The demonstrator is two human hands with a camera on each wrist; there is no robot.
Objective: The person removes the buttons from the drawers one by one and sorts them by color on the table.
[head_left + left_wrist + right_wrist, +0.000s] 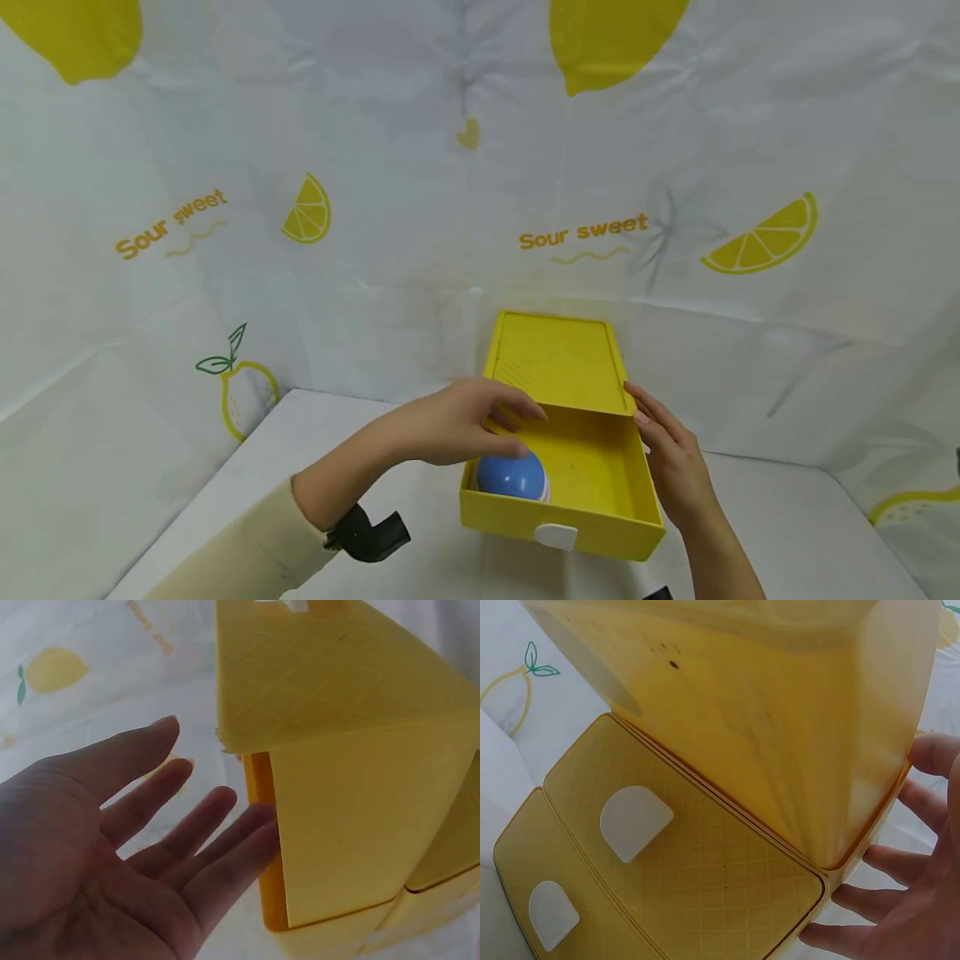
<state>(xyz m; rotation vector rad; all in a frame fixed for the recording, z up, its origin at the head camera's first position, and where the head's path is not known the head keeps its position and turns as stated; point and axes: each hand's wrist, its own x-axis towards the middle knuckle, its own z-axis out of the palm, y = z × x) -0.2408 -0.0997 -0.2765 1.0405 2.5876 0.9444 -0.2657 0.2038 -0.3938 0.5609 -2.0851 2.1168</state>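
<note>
A yellow drawer with a white tab handle is pulled out from a yellow box. In its front left corner lies a glossy blue ball with a white edge at one side. My left hand hovers over the drawer's left side, thumb close above the ball, fingers relaxed and bent. The left wrist view shows that hand palm up with nothing in it, beside the drawer's wall. My right hand touches the right side of the box with extended fingers.
In the right wrist view two more drawer fronts with white tabs lie below the pulled-out one. The box stands on a white table, close before a white sheet printed with lemons.
</note>
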